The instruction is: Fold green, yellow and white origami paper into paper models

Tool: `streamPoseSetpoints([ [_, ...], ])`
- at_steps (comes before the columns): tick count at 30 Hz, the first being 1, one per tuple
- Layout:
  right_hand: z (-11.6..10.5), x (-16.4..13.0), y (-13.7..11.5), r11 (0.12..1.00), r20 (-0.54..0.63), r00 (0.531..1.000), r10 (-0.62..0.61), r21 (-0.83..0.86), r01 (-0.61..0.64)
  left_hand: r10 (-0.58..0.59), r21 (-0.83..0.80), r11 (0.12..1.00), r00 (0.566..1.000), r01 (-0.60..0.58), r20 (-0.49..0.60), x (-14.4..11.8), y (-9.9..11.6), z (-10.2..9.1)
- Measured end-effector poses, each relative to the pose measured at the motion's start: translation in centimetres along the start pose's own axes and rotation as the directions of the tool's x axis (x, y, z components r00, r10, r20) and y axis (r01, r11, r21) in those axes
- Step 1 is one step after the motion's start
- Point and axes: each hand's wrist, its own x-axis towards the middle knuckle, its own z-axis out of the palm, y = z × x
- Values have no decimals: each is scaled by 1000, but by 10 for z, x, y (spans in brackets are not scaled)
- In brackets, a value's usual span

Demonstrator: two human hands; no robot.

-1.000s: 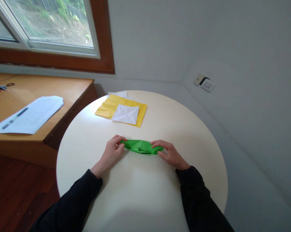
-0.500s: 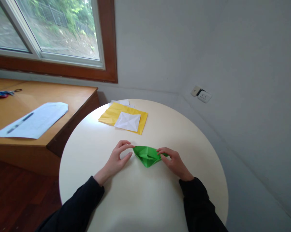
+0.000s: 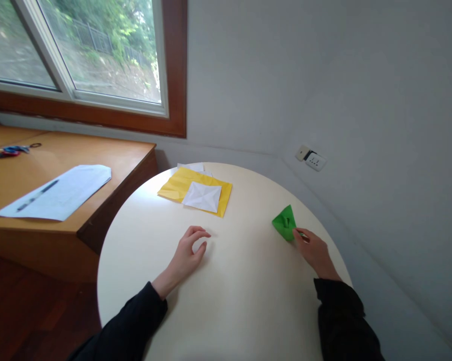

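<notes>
My right hand (image 3: 313, 250) pinches one corner of a green folded paper boat (image 3: 285, 223) over the right side of the round white table (image 3: 233, 296). The boat is turned so that its opening faces me, and my fingers cover its near right tip. My left hand (image 3: 187, 255) rests over the left middle of the table with nothing in it, thumb and fingers apart in a loose curve. Beyond it lies a white creased paper square (image 3: 202, 196) on top of a yellow paper sheet (image 3: 175, 183).
White paper pieces (image 3: 190, 167) stick out behind the yellow sheet. On the wooden desk (image 3: 98, 145) at left are a white sheet (image 3: 75, 193), a pen (image 3: 38, 195) and scissors (image 3: 13, 150). A wall socket (image 3: 315, 160) is beyond the table at right.
My right hand has carried the green paper boat to the right and away from my left hand, turning it. The left hand no longer touches the boat and has stayed nearly in place.
</notes>
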Motion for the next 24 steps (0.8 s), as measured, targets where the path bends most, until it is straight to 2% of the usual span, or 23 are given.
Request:
streamPoseSetpoints([
  [2,0,2,-2,999,-10,999,-53,-10,53,-7,11,1000,1000,7,-4,0,1,-1],
  [4,-2,2,-8,987,-102,983,-155,-52,151,-12,20,1000,1000,12,-10,0,0,-1],
  [7,-8,-1,-26,953,-290,908,-301,-114,279,-15,28,999,1000,16,-27,0,-3,1],
  [9,-8,-5,-45,930,-347,864,-364,-84,359,-25,37,999,999,27,-49,0,-7,3],
  [11,1,-11,-66,897,-306,853,-424,-7,443,-44,54,997,997,47,-65,1,-13,4],
  [14,35,-16,-95,846,-161,860,-485,165,507,-79,104,991,995,85,-65,5,-26,5],
  [15,50,-15,-102,851,-107,877,-469,212,481,-90,134,986,994,98,-59,8,-31,6],
  [17,83,-9,-114,894,-4,931,-366,275,353,-106,206,972,993,116,-58,15,-40,7],
  [19,112,1,-124,950,116,983,-140,296,100,-95,313,944,994,107,-52,26,-47,9],
  [21,135,13,-133,958,134,989,-58,288,18,-66,456,887,997,74,-33,40,-54,12],
  [24,155,28,-145,959,109,994,-5,282,-26,-90,635,768,996,80,-17,62,-61,19],
])
